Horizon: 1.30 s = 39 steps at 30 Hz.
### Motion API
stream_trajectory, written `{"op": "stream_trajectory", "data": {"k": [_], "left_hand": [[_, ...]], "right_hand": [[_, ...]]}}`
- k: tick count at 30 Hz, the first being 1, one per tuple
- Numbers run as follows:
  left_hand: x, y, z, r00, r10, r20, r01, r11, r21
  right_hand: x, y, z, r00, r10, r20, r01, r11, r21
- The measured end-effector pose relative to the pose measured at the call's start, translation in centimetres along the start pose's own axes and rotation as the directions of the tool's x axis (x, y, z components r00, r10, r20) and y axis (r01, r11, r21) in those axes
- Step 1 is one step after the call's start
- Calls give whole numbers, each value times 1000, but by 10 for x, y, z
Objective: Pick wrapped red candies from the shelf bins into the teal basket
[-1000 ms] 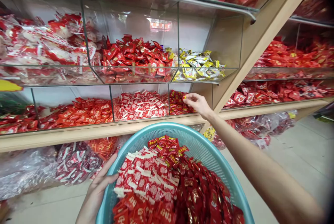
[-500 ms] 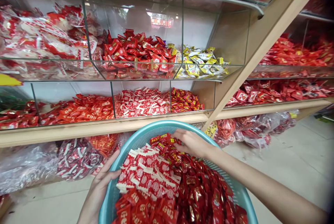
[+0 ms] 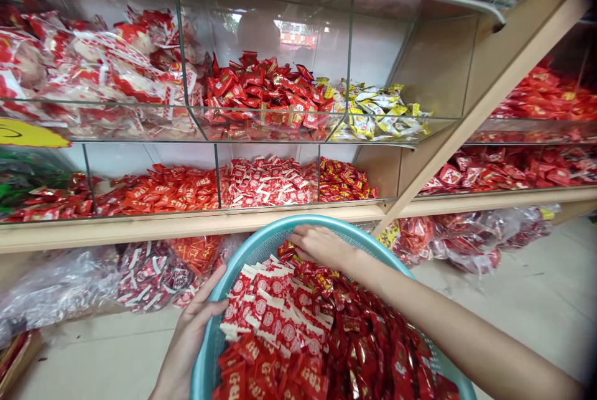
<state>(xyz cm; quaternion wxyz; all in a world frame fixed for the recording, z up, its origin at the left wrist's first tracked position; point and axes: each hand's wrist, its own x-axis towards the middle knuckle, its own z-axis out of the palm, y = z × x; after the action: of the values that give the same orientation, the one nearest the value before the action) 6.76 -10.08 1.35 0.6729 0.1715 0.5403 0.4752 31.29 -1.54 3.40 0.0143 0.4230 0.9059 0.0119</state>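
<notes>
A teal plastic basket (image 3: 252, 244) full of wrapped candies is in front of me. My left hand (image 3: 193, 325) grips its left rim, thumb inside and fingers outside. Inside, red-and-white candies (image 3: 268, 310) lie at the left, orange-red candies (image 3: 270, 366) at the near left and shiny dark red candies (image 3: 368, 338) at the right. My right hand (image 3: 321, 246) reaches in at the far end, over small red candies with yellow print (image 3: 321, 279). Its fingers are curled down and closed; their tips are partly hidden, and what they hold cannot be made out.
Beyond the basket stands a wooden shelf (image 3: 116, 231) with glass-fronted bins. They hold red candies (image 3: 270, 92), yellow-and-white candies (image 3: 377, 111) and larger red-and-white packets (image 3: 102, 70). Plastic bags of candies (image 3: 152, 275) lie under the shelf on the tiled floor (image 3: 107, 356).
The view has shifted slightly, so the shelf and basket sit further right. My right hand has moved left within the basket, toward its far rim. My left hand keeps its grip.
</notes>
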Motion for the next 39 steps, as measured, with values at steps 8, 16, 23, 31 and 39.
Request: {"op": "stream_trajectory", "data": {"k": [8, 16, 23, 31, 39], "left_hand": [[0, 1, -2, 1000, -31, 6, 31, 999, -16], [19, -3, -13, 999, 52, -9, -50, 993, 104], [15, -3, -6, 998, 31, -52, -26, 994, 102], [12, -1, -6, 1000, -6, -31, 8, 998, 55], [4, 0, 2, 998, 5, -68, -2, 999, 50]], "right_hand": [[-5, -18, 3, 995, 100, -29, -98, 992, 84], [-19, 74, -48, 800, 402, -446, -323, 914, 245], [23, 151, -24, 928, 314, -202, -285, 945, 157], [39, 149, -12, 919, 382, -94, -374, 923, 86], [35, 148, -14, 890, 444, -101, -434, 895, 106]]}}
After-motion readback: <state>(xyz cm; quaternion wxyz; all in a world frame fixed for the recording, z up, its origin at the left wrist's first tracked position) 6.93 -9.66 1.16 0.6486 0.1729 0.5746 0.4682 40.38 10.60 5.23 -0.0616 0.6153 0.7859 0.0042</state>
